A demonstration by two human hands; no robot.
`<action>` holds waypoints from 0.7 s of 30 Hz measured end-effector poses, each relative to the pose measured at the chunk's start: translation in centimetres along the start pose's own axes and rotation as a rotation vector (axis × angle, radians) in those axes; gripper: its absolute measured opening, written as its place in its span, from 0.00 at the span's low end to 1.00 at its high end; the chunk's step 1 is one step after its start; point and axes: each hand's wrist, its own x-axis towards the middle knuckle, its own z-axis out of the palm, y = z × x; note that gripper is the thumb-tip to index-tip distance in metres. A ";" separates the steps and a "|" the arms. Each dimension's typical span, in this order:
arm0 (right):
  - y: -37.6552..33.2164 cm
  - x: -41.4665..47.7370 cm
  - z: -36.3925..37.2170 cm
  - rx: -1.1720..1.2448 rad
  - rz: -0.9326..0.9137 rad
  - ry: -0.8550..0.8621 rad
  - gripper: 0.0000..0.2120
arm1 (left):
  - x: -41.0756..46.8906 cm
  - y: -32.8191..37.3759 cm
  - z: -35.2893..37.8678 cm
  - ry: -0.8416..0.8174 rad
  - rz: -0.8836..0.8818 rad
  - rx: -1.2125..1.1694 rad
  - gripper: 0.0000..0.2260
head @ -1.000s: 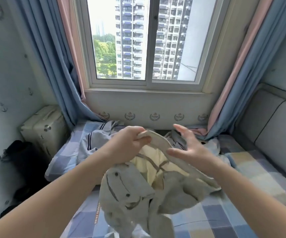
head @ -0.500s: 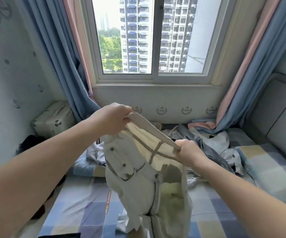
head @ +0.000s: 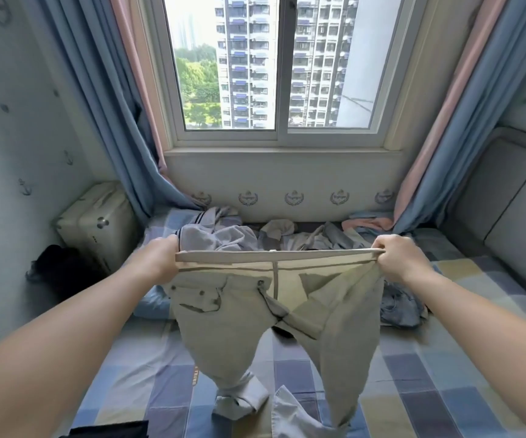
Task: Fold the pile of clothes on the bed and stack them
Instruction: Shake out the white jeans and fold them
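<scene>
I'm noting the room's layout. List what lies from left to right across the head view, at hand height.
suitcase → left hand → trousers → right hand → grey padded panel

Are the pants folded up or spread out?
Spread out. The left hand and right hand hold the pants by the waistband, pulled straight, and both legs hang down to the bed.
</scene>
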 end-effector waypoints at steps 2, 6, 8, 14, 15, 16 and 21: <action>0.7 0.0 0.1 -0.016 0.003 0.016 0.10 | -0.2 0.0 0.8 -0.028 -0.058 0.003 0.04; 2.1 -0.5 0.5 -0.112 0.065 -0.056 0.09 | -0.4 -0.5 2.6 -0.119 -0.147 -0.130 0.09; 2.3 -0.7 0.9 0.089 0.150 -0.103 0.18 | -0.4 -0.2 3.3 -0.184 -0.188 -0.433 0.15; 2.0 -1.4 -0.2 0.771 0.332 -0.208 0.17 | -0.1 -0.6 2.6 -0.173 -0.134 -0.976 0.15; 2.0 -1.3 -0.7 0.770 0.306 -0.198 0.15 | -0.4 -0.6 2.0 -0.151 -0.106 -1.002 0.11; 1.9 -1.0 -1.1 0.762 0.273 -0.185 0.12 | -0.5 -0.7 1.4 -0.151 -0.071 -1.030 0.07; 1.4 0.3 -3.3 0.682 0.040 -0.175 0.07 | 0.3 -1.5 -1.3 0.083 0.102 -0.765 0.17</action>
